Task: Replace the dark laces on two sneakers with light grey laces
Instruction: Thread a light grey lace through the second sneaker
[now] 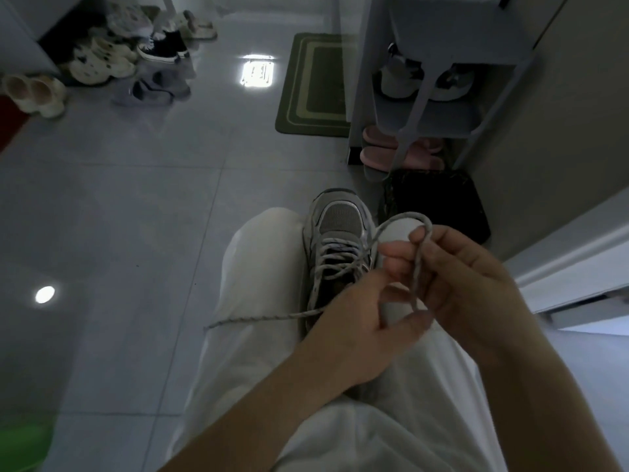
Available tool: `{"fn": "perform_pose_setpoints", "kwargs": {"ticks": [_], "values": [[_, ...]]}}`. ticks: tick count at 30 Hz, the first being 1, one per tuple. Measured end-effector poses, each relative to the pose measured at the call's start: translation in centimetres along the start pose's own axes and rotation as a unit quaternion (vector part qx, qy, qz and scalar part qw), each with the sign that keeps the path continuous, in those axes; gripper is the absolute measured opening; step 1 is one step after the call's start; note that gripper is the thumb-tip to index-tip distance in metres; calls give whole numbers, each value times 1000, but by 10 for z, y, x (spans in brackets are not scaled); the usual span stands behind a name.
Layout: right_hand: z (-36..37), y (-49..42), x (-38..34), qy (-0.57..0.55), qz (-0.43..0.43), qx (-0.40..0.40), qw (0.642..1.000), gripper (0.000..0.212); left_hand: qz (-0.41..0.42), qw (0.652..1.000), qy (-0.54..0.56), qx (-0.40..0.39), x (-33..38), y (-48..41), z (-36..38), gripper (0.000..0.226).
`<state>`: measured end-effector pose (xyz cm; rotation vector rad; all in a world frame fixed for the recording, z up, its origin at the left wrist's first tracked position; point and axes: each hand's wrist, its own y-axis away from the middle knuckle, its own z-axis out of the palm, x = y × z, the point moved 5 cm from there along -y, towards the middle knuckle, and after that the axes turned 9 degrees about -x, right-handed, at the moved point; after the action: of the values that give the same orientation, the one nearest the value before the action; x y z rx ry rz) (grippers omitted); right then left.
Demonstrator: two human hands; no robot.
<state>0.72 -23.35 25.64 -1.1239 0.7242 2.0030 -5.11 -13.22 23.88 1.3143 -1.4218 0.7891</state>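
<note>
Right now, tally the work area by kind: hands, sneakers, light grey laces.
hands: 2 (left hand, right hand)
sneaker: 1, between the legs
light grey lace: 1, threaded on the sneaker, loop held by both hands
total: 4

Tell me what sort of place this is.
Probably a home entryway: a grey shoe rack holding pink slippers, a green doormat, and loose shoes piled on the tiled floor.

A green doormat (315, 85) lies beside a grey shoe rack (439, 80).
</note>
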Motion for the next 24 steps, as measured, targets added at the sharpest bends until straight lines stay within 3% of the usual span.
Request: {"fn": "perform_pose_setpoints", "kwargs": {"ticks": [2,4,6,11,12,14,18,21,22,24], "values": [[1,-3,-7,30,-34,9,999,20,-10,998,66,-22,-3,-1,2,5],[-1,-4,-17,61,-58,26,996,34,-13,996,73,-44,-9,4,-1,17],[-6,-2,-19,57,-53,42,996,38,-17,995,89,-39,-16,10,-6,11],[5,0,-1,22,-13,29,999,18,-6,982,186,-8,-22,7,-5,24],[9,-1,1,44,-13,26,999,13,-1,981,195,-23,-20,6,-2,30],[8,-4,-2,118,-34,46,991,9,7,984,168,-57,-12,6,1,21],[-13,-4,-21,226,-69,113,965,18,-3,991,130,-40,-18,11,-17,24],[-32,-4,-19,329,-16,136,934,17,-45,993,90,-62,-36,20,-29,24],[-38,-3,-15,391,7,145,909,13,-63,993,78,-68,-41,24,-31,22],[-38,4,-12,557,3,191,808,15,-96,993,26,-58,-47,29,-32,21]]}}
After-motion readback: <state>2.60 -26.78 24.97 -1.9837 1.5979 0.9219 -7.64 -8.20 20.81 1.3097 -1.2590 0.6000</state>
